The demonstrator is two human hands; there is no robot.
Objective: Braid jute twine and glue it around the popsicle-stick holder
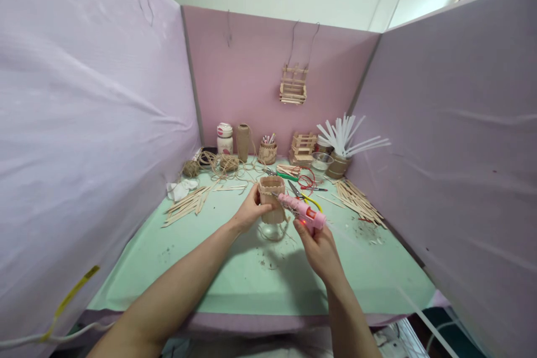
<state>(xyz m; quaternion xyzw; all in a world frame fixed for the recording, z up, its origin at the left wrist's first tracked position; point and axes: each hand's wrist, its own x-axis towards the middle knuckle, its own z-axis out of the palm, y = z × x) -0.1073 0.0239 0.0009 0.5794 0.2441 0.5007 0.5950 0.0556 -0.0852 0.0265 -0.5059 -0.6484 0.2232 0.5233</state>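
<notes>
My left hand is wrapped round a small cup made of craft sticks, held upright above the green table. My right hand grips a pink glue gun, whose nozzle touches the cup's right side. Under the cup lies a clear glass piece with a loop of twine around it.
Loose craft sticks lie at the left and right. Scissors, red wire, twine balls, jars and a holder of white sticks line the back. Pink partition walls enclose three sides.
</notes>
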